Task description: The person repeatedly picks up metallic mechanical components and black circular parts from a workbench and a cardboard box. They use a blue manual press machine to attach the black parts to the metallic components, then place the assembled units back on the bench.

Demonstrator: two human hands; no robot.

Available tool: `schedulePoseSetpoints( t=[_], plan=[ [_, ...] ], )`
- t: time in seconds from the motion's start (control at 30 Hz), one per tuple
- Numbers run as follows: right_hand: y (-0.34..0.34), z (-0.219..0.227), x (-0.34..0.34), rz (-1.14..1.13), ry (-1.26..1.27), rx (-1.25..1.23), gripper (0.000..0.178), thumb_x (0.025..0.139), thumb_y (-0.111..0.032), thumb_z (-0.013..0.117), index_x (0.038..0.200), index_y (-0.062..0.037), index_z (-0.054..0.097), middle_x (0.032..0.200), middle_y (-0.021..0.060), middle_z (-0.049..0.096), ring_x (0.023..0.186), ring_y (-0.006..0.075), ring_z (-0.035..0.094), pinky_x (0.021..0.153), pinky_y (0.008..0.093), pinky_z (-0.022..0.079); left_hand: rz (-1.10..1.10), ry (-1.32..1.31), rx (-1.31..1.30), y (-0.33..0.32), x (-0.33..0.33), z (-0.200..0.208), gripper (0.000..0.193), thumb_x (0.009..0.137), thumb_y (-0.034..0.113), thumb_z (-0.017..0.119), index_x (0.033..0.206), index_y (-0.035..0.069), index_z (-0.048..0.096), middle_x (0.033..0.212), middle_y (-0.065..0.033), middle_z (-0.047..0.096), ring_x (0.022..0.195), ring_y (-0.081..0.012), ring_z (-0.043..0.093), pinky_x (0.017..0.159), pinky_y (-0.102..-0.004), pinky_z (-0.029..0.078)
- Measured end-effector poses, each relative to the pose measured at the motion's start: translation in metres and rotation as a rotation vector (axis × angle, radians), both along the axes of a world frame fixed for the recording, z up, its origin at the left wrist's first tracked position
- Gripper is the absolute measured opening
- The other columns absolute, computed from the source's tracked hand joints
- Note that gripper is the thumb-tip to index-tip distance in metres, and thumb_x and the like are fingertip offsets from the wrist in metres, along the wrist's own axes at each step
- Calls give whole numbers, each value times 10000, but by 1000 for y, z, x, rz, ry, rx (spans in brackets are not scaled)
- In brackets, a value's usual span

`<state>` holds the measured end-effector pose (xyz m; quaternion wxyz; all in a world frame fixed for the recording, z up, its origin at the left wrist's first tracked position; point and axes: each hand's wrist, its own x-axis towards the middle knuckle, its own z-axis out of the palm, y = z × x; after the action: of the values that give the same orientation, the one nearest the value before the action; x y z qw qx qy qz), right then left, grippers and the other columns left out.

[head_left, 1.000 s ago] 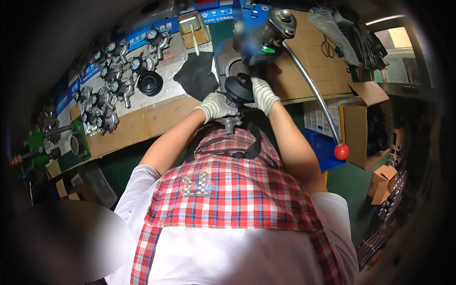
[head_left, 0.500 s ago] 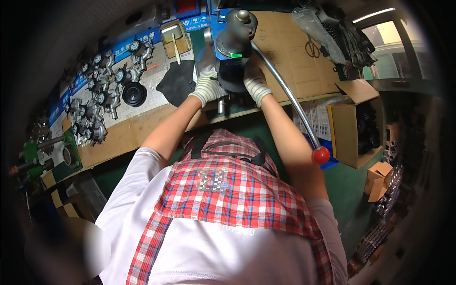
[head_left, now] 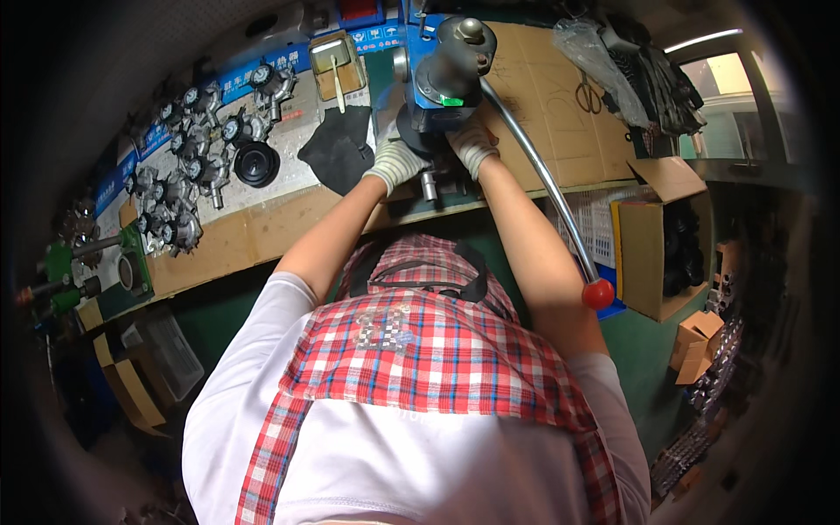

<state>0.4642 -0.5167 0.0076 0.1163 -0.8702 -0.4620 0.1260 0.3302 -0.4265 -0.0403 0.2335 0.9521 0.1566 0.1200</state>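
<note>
Black round part (head_left: 416,138), mostly hidden, is under blue press (head_left: 448,77), btwn gloved L hand (head_left: 398,160) & R hand (head_left: 473,145); fingertips on both out of sight, can't tell grip or how far open.

We are looking into a workshop, where a blue lever press (head_left: 444,80) is standing on a cardboard-covered bench (head_left: 271,219) and metal assemblies (head_left: 206,166) are crowding the left end.

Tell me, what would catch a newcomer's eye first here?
Probably the bright red knob at the end of the steel lever, which slants down rightward from the blue machine. Below its head, the gloved left hand and right hand flank a black part. Silvery metal parts cluster at upper left.
</note>
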Motion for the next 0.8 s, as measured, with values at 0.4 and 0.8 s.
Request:
schedulePoseSetpoints(
  t=[0.4,0.8],
  plan=[
    [1,-62,-11,-275,136,333,794,837,-250,656,1511,-54,284,1339,234,590,1193,412,592,1003,436,496,-42,-326,-503,23,16,-34,533,770,357,758,1207,91,609,1132,-173,670,1038,-380,622,916,-403,507],
    [-2,-120,19,-234,0,297,752,842,-221,648,1496,-100,298,1336,251,583,1176,429,597,992,487,486,-9,-166,-415,40,-37,14,1302,578,392,946,1582,42,194,1537,-252,373,1425,-384,373,1209,-454,279]
  ],
)
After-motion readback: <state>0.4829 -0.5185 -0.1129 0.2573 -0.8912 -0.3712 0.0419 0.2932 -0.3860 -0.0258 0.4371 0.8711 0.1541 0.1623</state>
